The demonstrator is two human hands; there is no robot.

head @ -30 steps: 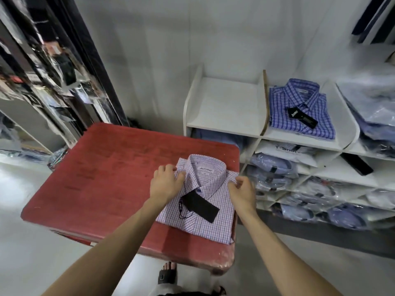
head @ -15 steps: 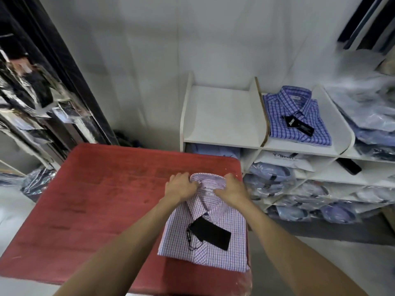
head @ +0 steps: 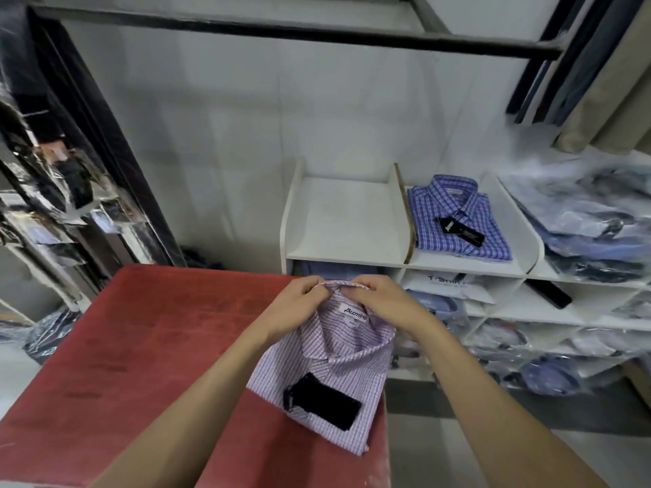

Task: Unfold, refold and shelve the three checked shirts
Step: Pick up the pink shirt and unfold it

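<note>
Folded pink shirt (head: 327,375) at the table's (head: 141,346) right edge — left hand (head: 299,301) and right hand (head: 384,304) pinch its collar; lifted by the collar alone, the folds could likely drop open.

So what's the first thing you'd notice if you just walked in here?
Probably the two hands, left hand and right hand, gripping the collar of a pink checked shirt folded on the big red table, a black tag on its front. Next, the bright blue checked shirt lying in the top white shelf compartment, with an empty compartment to its left.
</note>
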